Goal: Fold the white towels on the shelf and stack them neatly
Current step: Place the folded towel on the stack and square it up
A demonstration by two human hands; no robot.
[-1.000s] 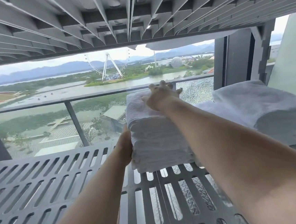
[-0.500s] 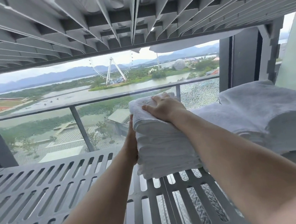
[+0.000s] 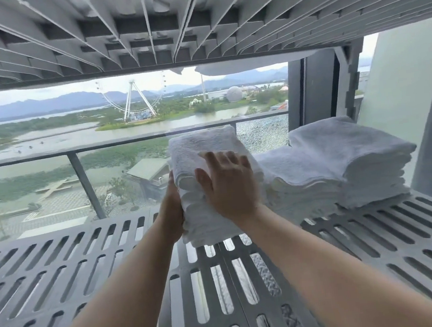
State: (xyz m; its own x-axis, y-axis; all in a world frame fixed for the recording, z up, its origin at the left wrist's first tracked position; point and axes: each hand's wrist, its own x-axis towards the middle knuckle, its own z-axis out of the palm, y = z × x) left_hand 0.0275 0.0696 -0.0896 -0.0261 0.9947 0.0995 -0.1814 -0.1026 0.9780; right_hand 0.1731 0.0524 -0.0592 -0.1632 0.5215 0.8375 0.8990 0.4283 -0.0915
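A tall stack of folded white towels (image 3: 203,148) stands on the grey slatted shelf (image 3: 62,278), just right of its middle. My left hand (image 3: 172,201) presses flat against the stack's left side. My right hand (image 3: 229,185) lies spread on the stack's near top edge and front, fingers apart. Neither hand grips a towel. To the right, touching this stack, lies a lower pile of white towels (image 3: 297,171), and further right a higher folded pile (image 3: 351,150).
The slotted underside of an upper shelf (image 3: 169,22) hangs close overhead, with white cloth drooping from its far edge. A dark post (image 3: 316,90) and a pale wall stand at the right. Behind the shelf are a glass railing and an outdoor view.
My right hand has slid from the far top of the stack toward me, down over its near edge. The left hand stays on the stack's left side.
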